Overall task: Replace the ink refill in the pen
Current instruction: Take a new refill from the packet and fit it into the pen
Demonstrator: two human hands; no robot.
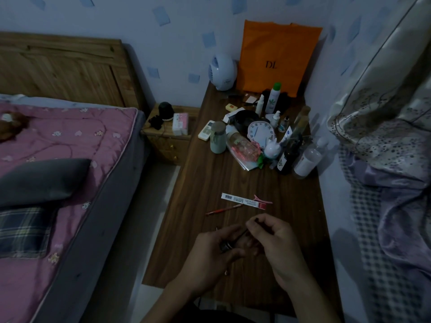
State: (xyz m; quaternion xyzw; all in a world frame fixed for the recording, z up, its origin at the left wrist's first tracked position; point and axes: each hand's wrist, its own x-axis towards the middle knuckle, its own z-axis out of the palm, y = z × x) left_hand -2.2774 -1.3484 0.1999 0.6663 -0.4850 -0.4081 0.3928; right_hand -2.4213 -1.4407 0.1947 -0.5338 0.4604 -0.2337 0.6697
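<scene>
Both my hands hover over the near part of a dark wooden table [210, 173]. My left hand [211, 257] is closed around a dark pen barrel [226, 247], of which only the end shows. My right hand [272, 238] pinches a thin dark refill [243, 233] that slants down toward the barrel. Whether its tip is inside the barrel is hidden by my fingers. A red refill [224, 209] lies on the table just beyond my hands. Behind it lies a long white refill package [242, 200] with a pink hair clip [262, 199] across it.
The table's far half is crowded with bottles [305, 159], a white clock [261, 134], a remote [205, 129], a small fan [221, 71] and an orange bag [277, 59]. A bed with a pink quilt [58, 145] stands to the left, a nightstand [168, 134] between them, bedding on the right.
</scene>
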